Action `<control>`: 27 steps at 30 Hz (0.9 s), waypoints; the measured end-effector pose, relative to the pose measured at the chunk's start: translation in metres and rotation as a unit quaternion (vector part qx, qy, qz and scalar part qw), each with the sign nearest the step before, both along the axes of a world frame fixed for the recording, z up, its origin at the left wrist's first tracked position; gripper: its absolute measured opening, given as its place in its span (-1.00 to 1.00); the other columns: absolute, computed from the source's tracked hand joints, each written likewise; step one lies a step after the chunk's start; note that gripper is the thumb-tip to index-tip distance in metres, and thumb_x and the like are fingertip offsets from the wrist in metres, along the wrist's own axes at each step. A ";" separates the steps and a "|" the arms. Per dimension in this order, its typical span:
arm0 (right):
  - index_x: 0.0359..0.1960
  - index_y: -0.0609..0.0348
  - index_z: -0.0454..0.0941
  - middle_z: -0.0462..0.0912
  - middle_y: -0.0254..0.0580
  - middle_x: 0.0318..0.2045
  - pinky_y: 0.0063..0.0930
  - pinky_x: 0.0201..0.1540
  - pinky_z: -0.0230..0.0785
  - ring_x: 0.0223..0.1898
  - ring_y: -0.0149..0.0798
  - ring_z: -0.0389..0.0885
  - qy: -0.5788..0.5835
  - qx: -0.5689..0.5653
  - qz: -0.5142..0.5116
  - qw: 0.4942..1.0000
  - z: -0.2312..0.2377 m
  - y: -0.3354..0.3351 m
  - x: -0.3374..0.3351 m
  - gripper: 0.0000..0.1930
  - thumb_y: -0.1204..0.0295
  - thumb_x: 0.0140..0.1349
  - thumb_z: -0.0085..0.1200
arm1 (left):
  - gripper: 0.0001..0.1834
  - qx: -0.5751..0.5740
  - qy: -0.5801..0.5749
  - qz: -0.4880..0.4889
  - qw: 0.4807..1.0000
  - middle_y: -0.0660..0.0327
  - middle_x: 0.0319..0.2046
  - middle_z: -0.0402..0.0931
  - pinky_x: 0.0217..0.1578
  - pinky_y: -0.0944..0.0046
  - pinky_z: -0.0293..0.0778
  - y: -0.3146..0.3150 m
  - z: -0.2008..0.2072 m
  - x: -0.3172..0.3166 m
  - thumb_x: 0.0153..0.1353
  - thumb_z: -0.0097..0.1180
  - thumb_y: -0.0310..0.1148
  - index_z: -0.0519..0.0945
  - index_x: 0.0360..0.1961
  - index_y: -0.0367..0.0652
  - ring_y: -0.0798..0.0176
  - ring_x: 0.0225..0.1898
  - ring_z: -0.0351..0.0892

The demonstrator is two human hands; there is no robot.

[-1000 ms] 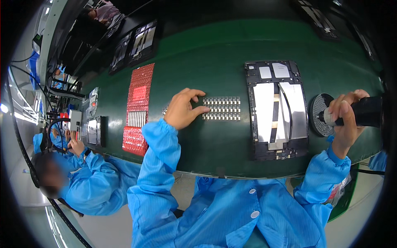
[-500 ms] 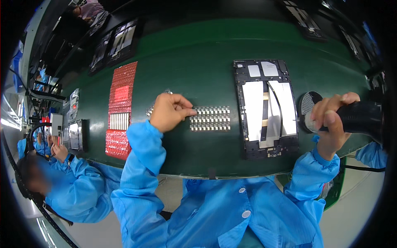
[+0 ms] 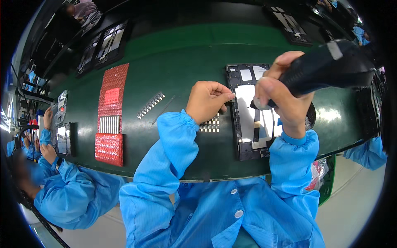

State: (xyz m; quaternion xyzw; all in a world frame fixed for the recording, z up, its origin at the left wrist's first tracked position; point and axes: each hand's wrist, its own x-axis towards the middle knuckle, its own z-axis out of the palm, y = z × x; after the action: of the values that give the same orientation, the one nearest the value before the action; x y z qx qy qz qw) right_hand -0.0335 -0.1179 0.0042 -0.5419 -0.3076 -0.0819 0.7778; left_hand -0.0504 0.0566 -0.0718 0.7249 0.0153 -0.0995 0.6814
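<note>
An opened tablet (image 3: 244, 120) with silver battery panels and a black frame lies on the table. My left hand (image 3: 210, 101) is at its left edge, thumb and forefinger pinched together; anything between them is too small to make out. Below that hand, partly covered, is a sheet of small metal parts (image 3: 213, 125). My right hand (image 3: 285, 89) grips a black electric screwdriver (image 3: 326, 68), tilted so its thin tip points at the tablet's upper left part. Contact between tip and tablet is unclear. A round dotted dish (image 3: 310, 118) shows partly behind my right wrist.
Left of my hands lie a strip of small metal parts (image 3: 151, 105) and a thin bare strip (image 3: 166, 109). Farther left, a red bubble-wrap pouch (image 3: 111, 82) carries a row of silver pieces (image 3: 109, 124). More tablets (image 3: 111, 41) stand at the back. A co-worker (image 3: 74, 190) sits at left.
My left hand has moved right, from the sheet of parts to the tablet's edge. My right hand has swung the screwdriver left from the round dish to above the tablet.
</note>
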 end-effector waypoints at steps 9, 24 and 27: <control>-0.21 0.36 0.42 0.54 -0.28 -0.66 -0.67 -0.60 0.34 -0.65 -0.51 0.49 0.034 0.001 0.011 0.999 -0.015 0.018 0.014 -0.65 0.65 -0.02 0.29 | -0.84 0.004 -0.048 0.003 0.999 0.23 -0.59 0.58 -0.54 0.44 0.44 -0.002 -0.020 0.007 0.10 0.24 -0.43 0.63 -0.37 -0.35 0.48 -0.59 0.51; -0.27 0.39 0.46 0.56 -0.29 -0.67 -0.67 -0.59 0.31 -0.66 -0.50 0.51 0.050 -0.046 -0.011 0.998 -0.024 0.032 0.022 -0.70 0.66 -0.05 0.28 | -0.84 0.029 -0.057 0.055 0.996 0.20 -0.60 0.56 -0.62 0.40 0.44 -0.011 -0.026 0.004 0.06 0.25 -0.45 0.57 -0.46 -0.36 0.41 -0.61 0.53; -0.27 0.38 0.47 0.56 -0.31 -0.68 -0.66 -0.60 0.31 -0.66 -0.51 0.51 0.029 -0.083 -0.035 0.996 -0.028 0.035 0.026 -0.70 0.65 -0.06 0.29 | -0.86 0.036 0.013 0.037 0.999 0.18 -0.58 0.56 -0.71 0.41 0.43 -0.006 -0.016 0.009 0.05 0.24 -0.48 0.55 -0.46 -0.35 0.39 -0.64 0.55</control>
State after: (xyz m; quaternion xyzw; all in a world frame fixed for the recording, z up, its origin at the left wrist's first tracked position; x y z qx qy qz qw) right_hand -0.0077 -0.0832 -0.0238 -0.6169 -0.2716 -0.0680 0.7356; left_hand -0.0418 0.0501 -0.0881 0.7463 0.0546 -0.0831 0.6581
